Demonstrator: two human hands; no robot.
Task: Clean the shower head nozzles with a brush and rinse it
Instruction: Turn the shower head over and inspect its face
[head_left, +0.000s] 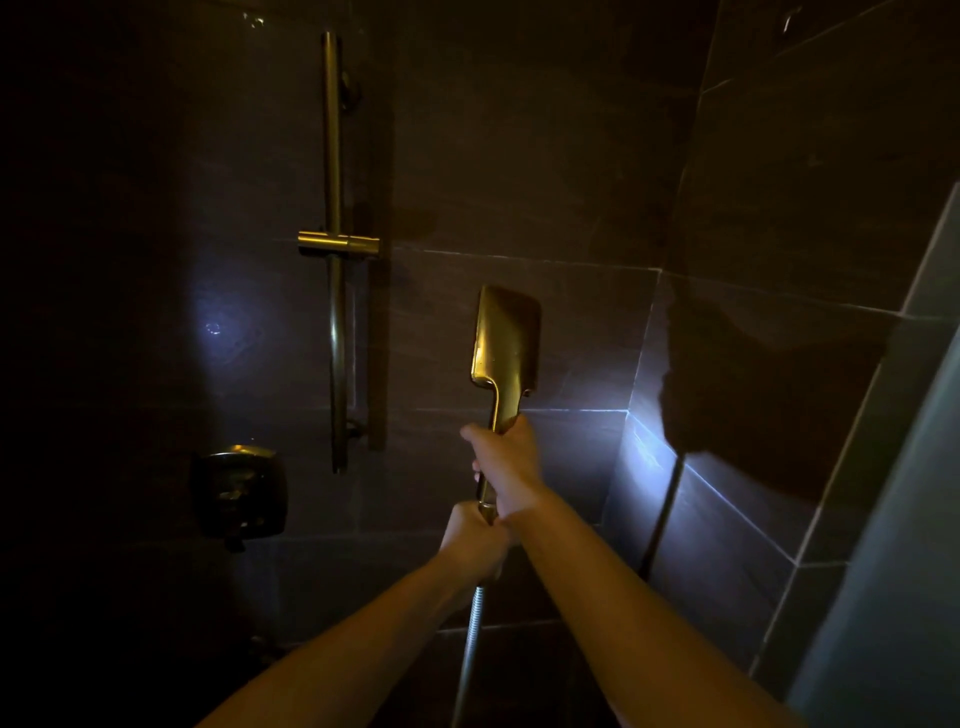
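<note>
Head view, centre of frame: I hold the brass-coloured shower head (506, 338) upright, off the slide bar (334, 156) at upper left. My right hand (506, 465) is wrapped round the handle just below the head. My left hand (475, 538) clasps the handle's foot, where the metal hose (470, 639) joins. I judge the piece rigid, fairly heavy and slick when wet, with the hose dragging downward, so the handle is the place to grasp. Its nozzle face is hidden from me, and no brush shows.
</note>
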